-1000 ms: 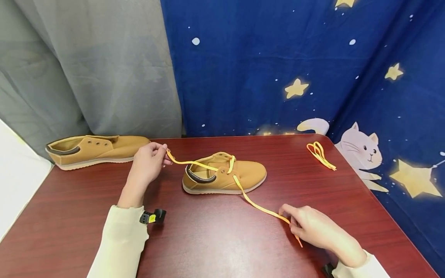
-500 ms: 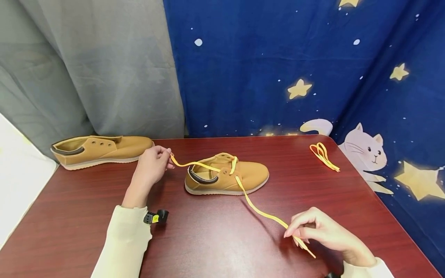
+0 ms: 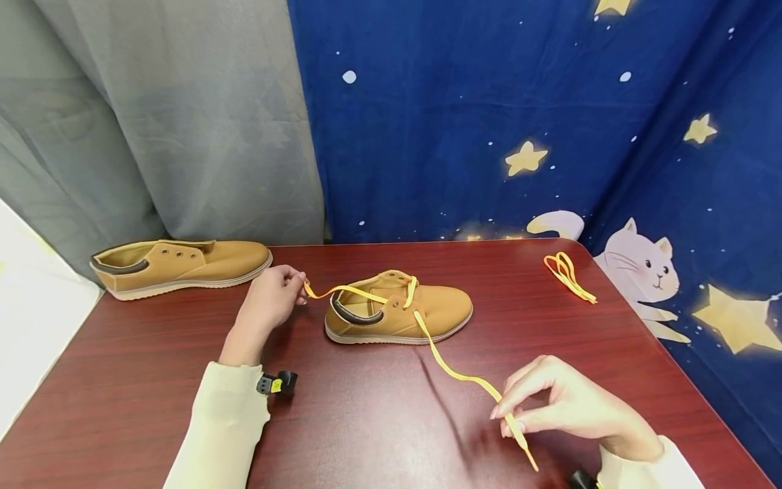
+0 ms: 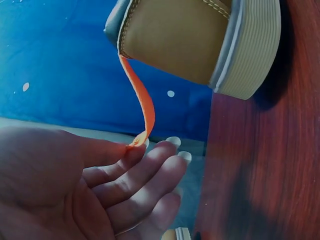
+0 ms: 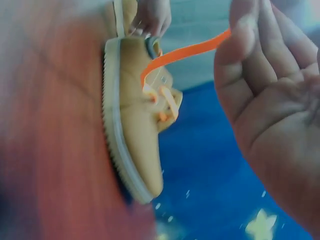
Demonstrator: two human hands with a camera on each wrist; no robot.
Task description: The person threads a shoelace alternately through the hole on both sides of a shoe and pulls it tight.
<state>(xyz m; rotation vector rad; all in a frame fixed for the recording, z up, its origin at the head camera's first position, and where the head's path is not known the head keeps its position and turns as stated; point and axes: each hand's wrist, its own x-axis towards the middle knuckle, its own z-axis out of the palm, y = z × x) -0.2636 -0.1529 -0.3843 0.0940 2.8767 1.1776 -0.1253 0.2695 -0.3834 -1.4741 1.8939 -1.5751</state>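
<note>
A tan shoe (image 3: 436,309) stands in the middle of the table, toe to the right, with a yellow-orange shoelace (image 3: 455,372) threaded through its front eyelets. Left of the heel, my left hand (image 3: 271,299) pinches one end of the lace between thumb and forefinger. That stretch of lace (image 4: 142,97) sags from the shoe's collar to the fingertips in the left wrist view. Nearer the front right, my right hand (image 3: 559,401) pinches the other length close to its end, whose tip hangs below the fingers. The lace (image 5: 190,51) rises from the shoe to this hand in the right wrist view.
A second tan shoe (image 3: 214,263) without a lace stands at the back left, just beyond my left hand. A folded yellow lace (image 3: 568,278) lies at the back right of the reddish table (image 3: 342,421). Grey and blue curtains (image 3: 427,122) hang behind.
The right hand has lifted its lace end off the table and turned, now pinching it with the tip hanging down. The left hand has come slightly right and lower, still holding its end.
</note>
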